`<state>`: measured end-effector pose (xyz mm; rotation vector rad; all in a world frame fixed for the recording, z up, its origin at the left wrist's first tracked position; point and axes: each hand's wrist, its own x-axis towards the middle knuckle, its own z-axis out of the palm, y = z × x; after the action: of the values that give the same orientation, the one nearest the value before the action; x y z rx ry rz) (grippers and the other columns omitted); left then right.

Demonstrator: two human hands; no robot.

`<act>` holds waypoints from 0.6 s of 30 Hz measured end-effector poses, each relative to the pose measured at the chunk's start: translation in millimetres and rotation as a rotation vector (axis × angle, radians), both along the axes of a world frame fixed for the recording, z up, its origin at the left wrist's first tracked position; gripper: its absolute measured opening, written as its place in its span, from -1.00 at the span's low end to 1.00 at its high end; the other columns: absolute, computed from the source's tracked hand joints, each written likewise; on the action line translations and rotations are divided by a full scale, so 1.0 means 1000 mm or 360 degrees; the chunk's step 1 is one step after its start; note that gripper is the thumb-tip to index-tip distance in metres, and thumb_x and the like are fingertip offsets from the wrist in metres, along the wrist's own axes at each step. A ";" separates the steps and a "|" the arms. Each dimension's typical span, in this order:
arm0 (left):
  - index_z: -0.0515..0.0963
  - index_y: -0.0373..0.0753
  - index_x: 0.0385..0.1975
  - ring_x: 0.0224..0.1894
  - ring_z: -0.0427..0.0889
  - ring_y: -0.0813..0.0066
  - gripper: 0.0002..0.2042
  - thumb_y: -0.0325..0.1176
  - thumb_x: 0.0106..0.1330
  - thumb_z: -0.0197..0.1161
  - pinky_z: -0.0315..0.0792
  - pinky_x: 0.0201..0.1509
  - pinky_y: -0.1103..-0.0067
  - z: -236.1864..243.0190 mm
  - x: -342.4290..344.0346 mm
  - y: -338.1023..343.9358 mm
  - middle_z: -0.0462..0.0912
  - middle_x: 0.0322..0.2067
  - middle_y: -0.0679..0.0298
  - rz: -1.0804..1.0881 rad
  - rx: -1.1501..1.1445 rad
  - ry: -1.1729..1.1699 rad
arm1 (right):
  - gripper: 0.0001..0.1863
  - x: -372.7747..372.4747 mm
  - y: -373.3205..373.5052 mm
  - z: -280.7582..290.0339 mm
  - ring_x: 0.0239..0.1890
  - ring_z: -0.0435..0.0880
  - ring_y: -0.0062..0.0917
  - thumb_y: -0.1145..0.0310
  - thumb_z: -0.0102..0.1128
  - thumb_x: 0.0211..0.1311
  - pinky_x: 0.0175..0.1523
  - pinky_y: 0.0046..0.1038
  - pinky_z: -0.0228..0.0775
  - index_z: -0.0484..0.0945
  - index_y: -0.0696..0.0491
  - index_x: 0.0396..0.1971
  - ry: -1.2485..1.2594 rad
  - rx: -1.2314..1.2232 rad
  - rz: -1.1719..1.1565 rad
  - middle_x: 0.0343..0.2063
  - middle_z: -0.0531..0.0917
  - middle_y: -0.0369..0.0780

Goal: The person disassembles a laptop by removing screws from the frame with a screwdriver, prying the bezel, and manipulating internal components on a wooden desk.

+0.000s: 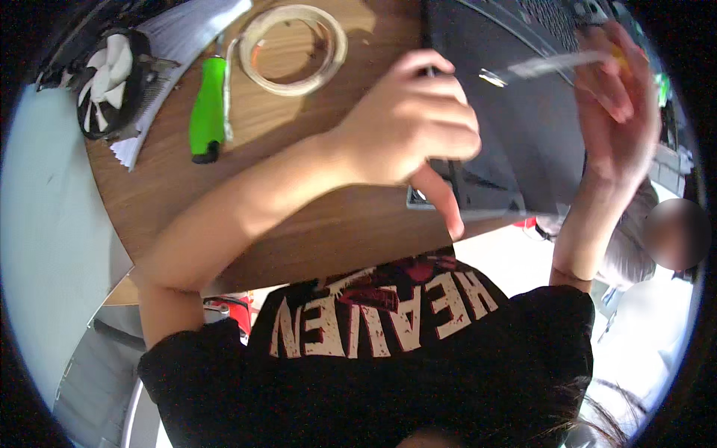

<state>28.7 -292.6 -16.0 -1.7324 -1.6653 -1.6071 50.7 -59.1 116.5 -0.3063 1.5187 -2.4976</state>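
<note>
In my right hand (pixel 618 112), raised over the right side of the table, is a slim tool (pixel 549 66) with a yellow-orange handle and a long pale shaft. Motion smears it, and its bright tip points left toward my left hand. My left hand (pixel 418 123) is at the left edge of a flat dark panel (pixel 515 142). Its fingers are curled and its thumb points down toward me. A small dark bit shows by the index finger; what the hand grips is mostly hidden. The panel looks like part of a laptop or similar device.
A roll of tape (pixel 258 71) and a green-handled screwdriver (pixel 208 112) lie on the wooden table (pixel 299 231) to the left. Beyond them are a white-bladed cooling fan (pixel 108 82) and pleated white sheets (pixel 179 45). Another person (pixel 635 231) is at the far right.
</note>
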 end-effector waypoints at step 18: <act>0.43 -0.18 -0.70 -0.53 0.46 0.49 -0.43 0.18 -0.46 0.50 0.17 -0.29 0.58 0.025 0.002 0.000 0.50 -0.63 0.41 -0.0089 0.0075 -0.0214 | -0.65 0.198 -0.094 -0.061 -0.85 0.39 -0.60 0.17 0.03 0.34 -0.74 -0.59 0.19 0.13 0.09 -0.38 -0.0041 0.1181 -0.1531 -0.70 0.54 -0.09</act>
<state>30.5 -292.5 8.6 -1.6960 -1.6364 -1.8096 248.6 -153.4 55.9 0.7300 2.8883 -2.1278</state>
